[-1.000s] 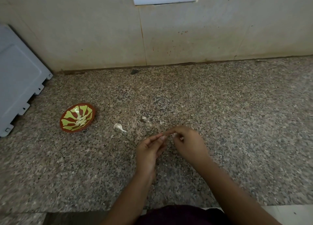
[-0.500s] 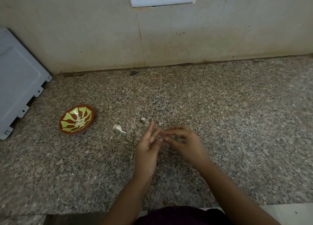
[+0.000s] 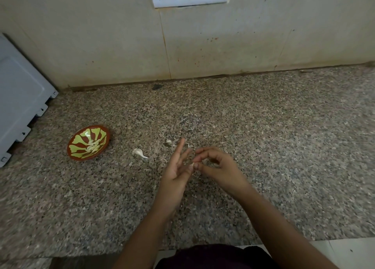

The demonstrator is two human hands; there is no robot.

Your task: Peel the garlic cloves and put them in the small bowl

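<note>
From my remote seat, the grey-white ribbed panel (image 3: 22, 98) at far left and the small red-brown bowl with yellow-green petals (image 3: 78, 146) have not shifted. The bowl sits well left of the work on the speckled granite counter (image 3: 284, 137) and has a heap of pale peeled cloves (image 3: 93, 146) in it. The white unpeeled clove with a tail (image 3: 139, 152) lies where it did, between bowl and hands, with papery skin scraps (image 3: 168, 142) just beyond. The change is in the left hand (image 3: 174, 173): a second ago it pinched, and now its fingers are fanned out straight. The right hand (image 3: 219, 171) has its thumb and forefinger curled into a ring, nipping a tiny pale garlic clove (image 3: 192, 164). I judge the skin is coming away, so this clove goes to the bowl soon
</note>
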